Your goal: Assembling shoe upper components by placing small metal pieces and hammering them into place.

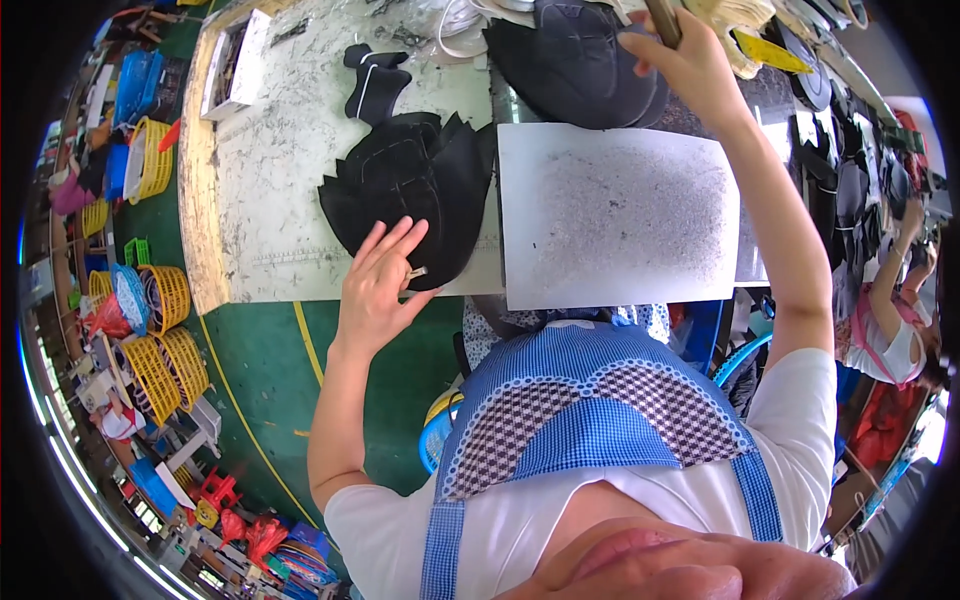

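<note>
My left hand (380, 285) lies with fingers stretched out on the near part of a stack of black cut fabric pieces (395, 170). A small pale bit (417, 272) shows by its index finger; I cannot make out what it is. At the upper right my right hand (690, 70) is closed round a brown handle (662, 22), whose far end runs out of view. That hand is over the right edge of a second stack of black curved pieces (580, 60). Below it lies a white sheet (620, 215) speckled with dark grey.
A tied bundle of small black pieces (378, 80) and a white box (236, 65) lie on the worn white table (280, 190). White tape (460, 25) and a yellow-bladed tool (772, 52) are at the back. Yellow baskets (165, 375) stand left; another person (885, 325) works right.
</note>
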Demonstrator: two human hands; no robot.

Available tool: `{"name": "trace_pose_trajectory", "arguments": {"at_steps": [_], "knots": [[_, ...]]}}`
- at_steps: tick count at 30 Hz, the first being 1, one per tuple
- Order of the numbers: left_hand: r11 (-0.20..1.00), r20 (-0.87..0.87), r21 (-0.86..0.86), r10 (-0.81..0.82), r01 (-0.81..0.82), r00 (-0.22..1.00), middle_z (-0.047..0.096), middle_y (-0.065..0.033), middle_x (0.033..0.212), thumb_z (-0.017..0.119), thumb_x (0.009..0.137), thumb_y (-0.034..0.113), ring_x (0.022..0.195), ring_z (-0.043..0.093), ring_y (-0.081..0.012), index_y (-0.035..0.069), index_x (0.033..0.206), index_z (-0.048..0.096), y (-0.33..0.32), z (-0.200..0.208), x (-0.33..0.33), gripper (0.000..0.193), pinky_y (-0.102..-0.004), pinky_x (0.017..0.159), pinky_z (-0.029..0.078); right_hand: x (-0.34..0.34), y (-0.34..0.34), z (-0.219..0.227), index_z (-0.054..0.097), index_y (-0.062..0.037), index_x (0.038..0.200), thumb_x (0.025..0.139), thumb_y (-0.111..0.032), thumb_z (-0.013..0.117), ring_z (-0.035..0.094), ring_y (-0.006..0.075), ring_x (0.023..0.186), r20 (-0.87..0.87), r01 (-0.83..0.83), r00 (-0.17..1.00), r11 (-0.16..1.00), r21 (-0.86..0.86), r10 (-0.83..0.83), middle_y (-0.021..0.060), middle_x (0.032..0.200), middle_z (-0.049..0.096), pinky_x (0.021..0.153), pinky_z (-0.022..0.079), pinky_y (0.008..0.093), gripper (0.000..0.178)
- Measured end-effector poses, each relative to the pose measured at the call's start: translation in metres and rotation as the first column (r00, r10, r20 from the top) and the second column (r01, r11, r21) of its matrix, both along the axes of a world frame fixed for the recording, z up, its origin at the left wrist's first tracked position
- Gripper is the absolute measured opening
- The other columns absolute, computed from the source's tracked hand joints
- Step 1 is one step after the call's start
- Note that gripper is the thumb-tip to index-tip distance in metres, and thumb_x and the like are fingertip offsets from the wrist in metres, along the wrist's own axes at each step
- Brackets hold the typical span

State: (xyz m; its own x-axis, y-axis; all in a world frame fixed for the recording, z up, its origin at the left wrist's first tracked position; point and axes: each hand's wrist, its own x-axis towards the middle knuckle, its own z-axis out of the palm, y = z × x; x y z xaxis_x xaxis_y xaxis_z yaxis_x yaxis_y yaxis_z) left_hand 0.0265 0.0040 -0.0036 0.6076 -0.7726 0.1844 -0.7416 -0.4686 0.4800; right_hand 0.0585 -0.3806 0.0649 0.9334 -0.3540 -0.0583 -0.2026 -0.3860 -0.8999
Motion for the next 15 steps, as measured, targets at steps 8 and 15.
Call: {"name": "trace_pose_trajectory", "arguments": {"at_steps": [8, 15], "knots": [[0.738, -0.868, -0.203, 0.168, -0.643, 0.467, 0.07, -0.0228, 0.098, 0.073, 0.078, -0.004, 0.087, 0.065, -0.0127, 0.013, 0.069, 0.028, -0.001, 0.028, 0.024, 0.049, -0.0256, 0.078, 0.05, -0.059, -0.009, -0.014, 0.06, 0.0004, 0.11, 0.09, -0.027, 0.062, 0.038, -0.0005, 0.042, 0.044, -0.059, 0.997, 0.995, -0.084, 0.063, 0.0005, 0.063, 0.057, 0.039, 0.025, 0.0157, 0.034], [0.611, -0.746, -0.342, 0.286, -0.714, 0.602, 0.072, -0.0145, 0.088, 0.076, 0.077, -0.001, 0.073, 0.061, -0.0085, 0.014, 0.066, 0.031, -0.006, 0.021, 0.018, 0.048, -0.024, 0.066, 0.048, -0.099, -0.011, 0.003, 0.059, 0.0003, 0.104, 0.092, -0.022, 0.061, 0.037, -0.0011, 0.041, -0.035, -0.006, 0.999, 1.0, 0.003, 0.006, 0.0002, 0.063, 0.056, 0.038, 0.023, 0.0152, 0.025]]}}
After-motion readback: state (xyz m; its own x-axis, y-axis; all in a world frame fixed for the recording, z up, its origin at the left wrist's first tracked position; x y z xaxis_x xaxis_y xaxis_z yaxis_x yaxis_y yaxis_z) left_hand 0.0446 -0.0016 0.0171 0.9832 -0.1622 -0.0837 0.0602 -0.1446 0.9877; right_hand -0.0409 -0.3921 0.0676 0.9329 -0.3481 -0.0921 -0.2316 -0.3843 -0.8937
